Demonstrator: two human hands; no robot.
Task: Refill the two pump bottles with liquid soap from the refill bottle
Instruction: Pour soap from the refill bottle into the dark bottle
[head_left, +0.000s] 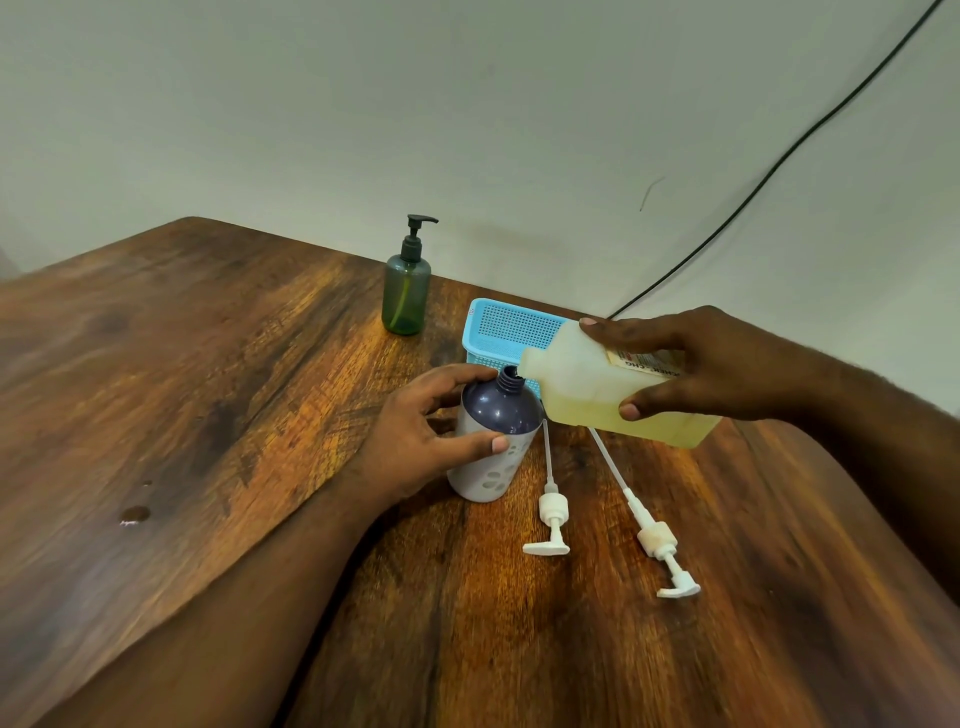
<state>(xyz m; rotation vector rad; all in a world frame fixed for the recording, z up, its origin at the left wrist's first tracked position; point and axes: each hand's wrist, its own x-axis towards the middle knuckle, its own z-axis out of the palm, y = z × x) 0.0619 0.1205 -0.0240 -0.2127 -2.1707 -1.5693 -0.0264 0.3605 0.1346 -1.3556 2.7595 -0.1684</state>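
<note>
A purple-and-white pump bottle (496, 436) stands on the wooden table (208, 415) with its neck uncapped. My left hand (421, 436) grips its side, thumb low and fingers near the shoulder. My right hand (691, 366) holds the translucent refill bottle (582, 392), tipped sideways with yellowish soap inside; its mouth is at the purple bottle's neck. Two white pump heads lie on the table with their tubes pointing away from me, one (550, 512) near the purple bottle, the other (657, 543) to its right. A green pump bottle (406, 293) with a black pump stands at the back.
A light blue perforated basket (506, 325) sits behind the bottles, partly hidden by the refill bottle. A black cable (779, 161) runs down the wall at the right. Small wet drops (134, 514) lie on the table at the left.
</note>
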